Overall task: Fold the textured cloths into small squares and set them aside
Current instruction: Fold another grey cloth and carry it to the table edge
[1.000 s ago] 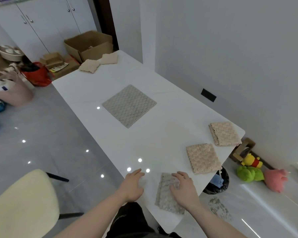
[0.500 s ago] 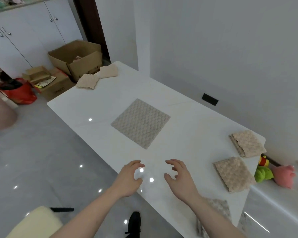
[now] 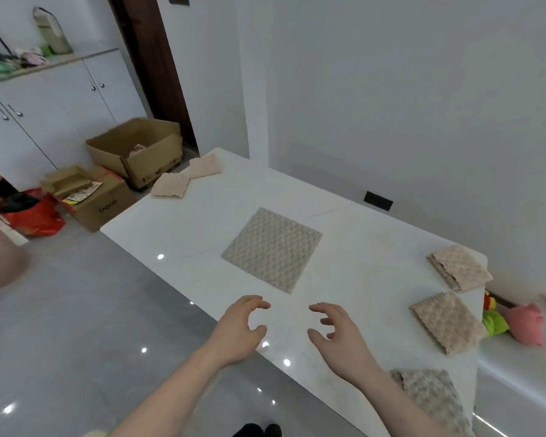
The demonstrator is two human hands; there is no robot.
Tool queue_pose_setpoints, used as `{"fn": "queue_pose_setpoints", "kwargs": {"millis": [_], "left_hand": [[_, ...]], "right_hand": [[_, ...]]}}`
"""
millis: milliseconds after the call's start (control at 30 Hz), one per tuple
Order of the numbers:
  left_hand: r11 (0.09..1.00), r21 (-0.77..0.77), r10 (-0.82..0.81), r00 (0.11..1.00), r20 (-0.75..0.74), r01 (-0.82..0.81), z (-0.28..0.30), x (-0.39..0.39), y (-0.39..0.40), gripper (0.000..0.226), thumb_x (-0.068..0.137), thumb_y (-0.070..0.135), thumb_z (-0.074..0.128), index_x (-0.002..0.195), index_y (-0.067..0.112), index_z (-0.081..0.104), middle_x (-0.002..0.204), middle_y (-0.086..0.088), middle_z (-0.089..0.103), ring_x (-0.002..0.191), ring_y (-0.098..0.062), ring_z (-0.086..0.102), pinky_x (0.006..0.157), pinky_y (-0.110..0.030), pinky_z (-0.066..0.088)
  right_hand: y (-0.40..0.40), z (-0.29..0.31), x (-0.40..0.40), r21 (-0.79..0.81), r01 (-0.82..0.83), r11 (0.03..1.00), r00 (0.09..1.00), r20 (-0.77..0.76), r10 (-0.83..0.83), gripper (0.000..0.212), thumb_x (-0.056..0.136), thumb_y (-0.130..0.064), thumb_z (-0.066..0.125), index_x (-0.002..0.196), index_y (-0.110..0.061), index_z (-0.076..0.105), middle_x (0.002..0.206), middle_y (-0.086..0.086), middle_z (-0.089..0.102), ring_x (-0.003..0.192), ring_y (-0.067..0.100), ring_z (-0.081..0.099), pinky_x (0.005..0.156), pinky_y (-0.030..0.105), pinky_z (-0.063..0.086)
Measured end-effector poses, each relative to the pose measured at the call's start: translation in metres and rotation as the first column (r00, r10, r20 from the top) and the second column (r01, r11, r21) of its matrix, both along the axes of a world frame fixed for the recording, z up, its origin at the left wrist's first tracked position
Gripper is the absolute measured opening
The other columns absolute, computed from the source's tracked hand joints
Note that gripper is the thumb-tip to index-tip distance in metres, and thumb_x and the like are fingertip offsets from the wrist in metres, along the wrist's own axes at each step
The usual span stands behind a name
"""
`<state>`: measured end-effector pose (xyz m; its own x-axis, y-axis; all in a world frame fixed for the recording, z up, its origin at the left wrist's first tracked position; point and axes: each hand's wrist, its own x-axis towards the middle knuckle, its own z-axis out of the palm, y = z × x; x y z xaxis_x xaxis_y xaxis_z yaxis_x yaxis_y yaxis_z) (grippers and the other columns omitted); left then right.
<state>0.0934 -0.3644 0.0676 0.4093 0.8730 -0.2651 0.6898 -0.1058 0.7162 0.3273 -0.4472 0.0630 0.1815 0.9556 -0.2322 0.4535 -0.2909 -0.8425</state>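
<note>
An unfolded grey textured cloth (image 3: 273,248) lies flat in the middle of the white table (image 3: 369,234). My left hand (image 3: 238,326) and my right hand (image 3: 341,337) hover side by side just short of its near corner, fingers loosely curled, holding nothing. Three folded squares lie along the table's right end: a grey one (image 3: 429,392) beside my right forearm, a beige one (image 3: 445,321) and another beige one (image 3: 459,268) near the far corner. Two more folded beige cloths (image 3: 171,186) (image 3: 205,165) sit at the far left end.
An open cardboard box (image 3: 136,149) and smaller boxes (image 3: 92,193) stand on the floor beyond the table's far end, next to a red bag (image 3: 32,212). Plush toys (image 3: 517,320) lie on the floor at the right. White cabinets (image 3: 44,115) line the back wall.
My right hand left the folded grey cloth at the table's near right end. Both hands have moved forward toward the unfolded cloth in the middle, and the view turned that way.
</note>
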Motion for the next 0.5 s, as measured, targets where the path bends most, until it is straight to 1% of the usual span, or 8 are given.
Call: {"fn": "queue_pose_setpoints", "kwargs": {"millis": [100, 233, 367, 500], "left_hand": [[0.999, 0.014, -0.05, 0.999, -0.012, 0.05, 0.003, -0.016, 0.003, 0.044, 0.091, 0.024, 0.06, 0.133, 0.04, 0.056, 0.15, 0.023, 0.037, 0.14, 0.0, 0.035, 0.114, -0.028, 0.036], [0.995, 0.04, -0.094, 0.995, -0.026, 0.095, 0.004, -0.038, 0.035, 0.043, 0.092, 0.025, 0.061, 0.132, 0.04, 0.056, 0.149, 0.023, 0.039, 0.139, -0.002, 0.037, 0.112, -0.022, 0.031], [0.987, 0.068, -0.143, 0.989, -0.026, 0.144, 0.006, -0.058, 0.09, 0.044, 0.092, 0.027, 0.06, 0.134, 0.038, 0.056, 0.15, 0.021, 0.039, 0.141, -0.004, 0.037, 0.114, -0.023, 0.031], [0.97, 0.075, -0.229, 0.971, -0.062, 0.233, 0.004, -0.093, 0.151, 0.044, 0.093, 0.027, 0.06, 0.137, 0.035, 0.055, 0.151, 0.021, 0.039, 0.14, -0.005, 0.037, 0.111, -0.019, 0.029]], "right_hand": [[-0.004, 0.001, -0.014, -0.008, 0.02, 1.0, 1.0, -0.003, -0.02, 0.041, 0.092, -0.027, 0.064, 0.128, -0.044, 0.055, 0.132, -0.031, 0.045, 0.116, -0.007, 0.052, 0.089, 0.015, 0.045], [0.008, 0.008, -0.027, -0.005, 0.038, 0.999, 0.999, 0.028, -0.038, 0.041, 0.092, -0.029, 0.065, 0.127, -0.046, 0.054, 0.132, -0.034, 0.044, 0.116, -0.009, 0.052, 0.092, 0.017, 0.045], [0.048, 0.011, -0.049, 0.012, 0.126, 0.992, 0.99, 0.057, -0.127, 0.04, 0.093, -0.029, 0.065, 0.128, -0.044, 0.055, 0.131, -0.033, 0.045, 0.116, -0.009, 0.052, 0.091, 0.017, 0.046], [0.102, 0.004, -0.097, -0.004, 0.19, 0.982, 0.981, 0.047, -0.19, 0.041, 0.092, -0.028, 0.065, 0.129, -0.042, 0.056, 0.13, -0.029, 0.047, 0.116, -0.006, 0.053, 0.091, 0.018, 0.047]]}}
